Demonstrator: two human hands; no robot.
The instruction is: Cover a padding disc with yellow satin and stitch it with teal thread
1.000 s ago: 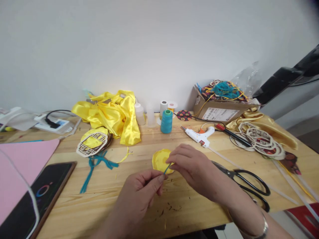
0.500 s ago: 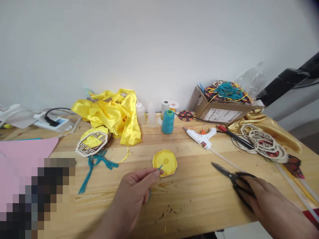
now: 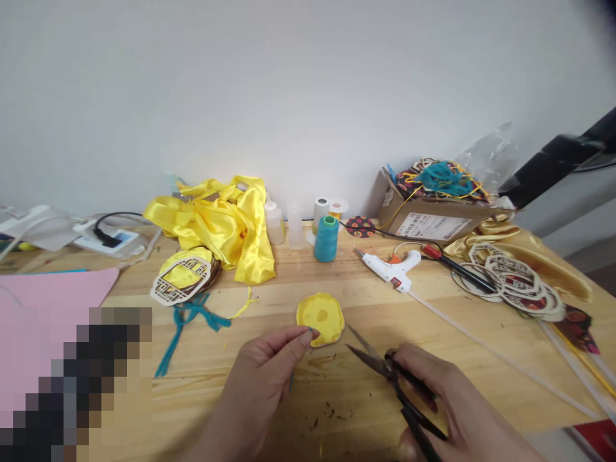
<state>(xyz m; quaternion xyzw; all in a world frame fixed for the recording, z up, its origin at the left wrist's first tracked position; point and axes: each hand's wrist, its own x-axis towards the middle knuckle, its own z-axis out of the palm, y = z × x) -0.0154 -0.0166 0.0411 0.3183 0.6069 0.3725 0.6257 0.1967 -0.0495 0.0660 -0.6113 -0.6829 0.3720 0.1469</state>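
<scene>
My left hand [image 3: 262,378] pinches a thin teal cord [image 3: 312,331] between thumb and forefinger, right at the near edge of a small round yellow satin pad [image 3: 321,317] lying on the wooden table [image 3: 366,301]. A loop of the cord shows under the fingers. My right hand [image 3: 447,407] grips black scissors [image 3: 385,369] by the handles. Their blades are parted and point up-left toward the pad, a short way to its right.
At the back lie yellow satin cloth [image 3: 221,221], a teal thread spool [image 3: 326,239], small bottles, a white glue gun [image 3: 391,267] and a cardboard box [image 3: 428,221] of scraps. Fretwork wooden discs [image 3: 517,282] sit right, another disc [image 3: 183,277] and teal ribbon [image 3: 185,317] left, pink paper [image 3: 43,308] far left.
My right hand left the pad, took the scissors lying at the right, and brought them in toward the pad. The left hand kept its pinch on the teal cord.
</scene>
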